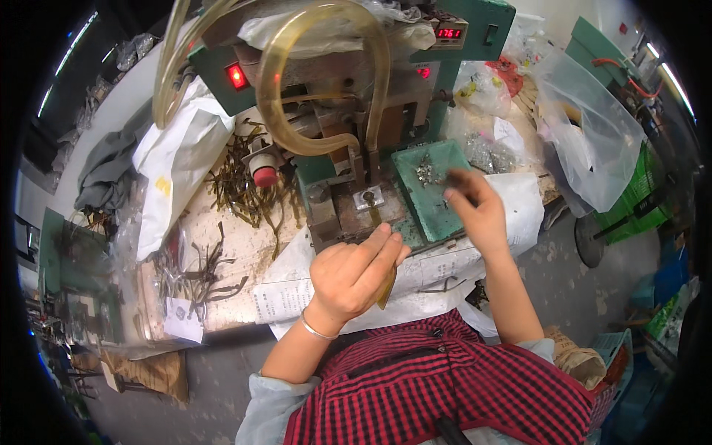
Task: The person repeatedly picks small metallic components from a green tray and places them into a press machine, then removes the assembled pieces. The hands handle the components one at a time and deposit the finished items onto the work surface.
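My left hand (352,273) is closed around a narrow olive-brown strap (385,291), whose tail hangs below the fingers. The strap's far end reaches a small bright metal plate (368,197) on the bed of a bench machine (348,104). Two upright metal bars with thick yellowish tubing (274,89) stand over that plate. Above the right part of a green tray (415,215) hovers my right hand (480,213), thumb and fingers bent. Its fingertips are blurred, so any small thing between them cannot be made out. Small silvery metal pieces (428,172) lie in the tray.
Bundles of olive-brown straps (248,185) and darker strips (204,271) lie on the bench at left. A red push button (264,176) stands near the machine. White printed sheets (285,299) cover the front edge. Clear plastic bags (593,141) and a green crate (630,193) are at right.
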Tool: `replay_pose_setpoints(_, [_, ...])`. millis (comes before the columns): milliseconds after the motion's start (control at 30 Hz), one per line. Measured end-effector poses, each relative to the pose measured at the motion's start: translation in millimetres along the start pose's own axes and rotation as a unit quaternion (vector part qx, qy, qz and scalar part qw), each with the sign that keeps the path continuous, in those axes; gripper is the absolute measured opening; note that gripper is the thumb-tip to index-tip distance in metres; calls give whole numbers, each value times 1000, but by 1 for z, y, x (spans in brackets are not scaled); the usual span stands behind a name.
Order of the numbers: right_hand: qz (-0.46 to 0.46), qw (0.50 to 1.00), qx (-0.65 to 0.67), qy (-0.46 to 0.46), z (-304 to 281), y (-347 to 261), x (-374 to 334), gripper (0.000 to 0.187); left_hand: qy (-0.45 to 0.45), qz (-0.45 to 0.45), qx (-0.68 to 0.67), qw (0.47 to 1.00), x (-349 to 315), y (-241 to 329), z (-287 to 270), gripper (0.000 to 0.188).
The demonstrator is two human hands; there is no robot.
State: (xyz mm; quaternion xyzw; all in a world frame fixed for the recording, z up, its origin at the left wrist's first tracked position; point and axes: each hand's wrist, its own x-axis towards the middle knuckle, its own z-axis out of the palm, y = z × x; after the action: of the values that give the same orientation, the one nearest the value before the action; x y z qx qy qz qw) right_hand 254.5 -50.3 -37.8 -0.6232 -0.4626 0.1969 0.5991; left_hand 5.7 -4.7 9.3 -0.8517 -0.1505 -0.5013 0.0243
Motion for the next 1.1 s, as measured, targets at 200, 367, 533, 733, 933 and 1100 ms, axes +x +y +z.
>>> replay_pose_setpoints(200, [-17, 989, -94, 113, -12, 45, 10, 28, 2, 16, -1, 1000, -1, -2, 5, 29])
replay_pose_setpoints(367, [-4, 949, -316, -14, -14, 27, -21, 17, 12, 9, -2, 1000, -3, -6, 9, 29])
replay_pose_setpoints(533, [-24, 893, -449, -1, 3, 42, -8, 16, -18, -82, -49, 995, -16, 8, -4, 38])
replay_pose_setpoints(733, [-35, 906, -421, 24, -1, 36, -18, 11, -28, -199, 128, 971, -82, -18, -71, 26])
replay_pose_setpoints(933, [-109, 942, -315, 34, 4, 33, -10, 22, -130, -321, 271, 898, -86, -218, -98, 14])
replay_pose_setpoints(1100, [-95, 937, -335, 43, -1, 41, -19, 16, -203, -468, 145, 848, -150, -308, -59, 23])
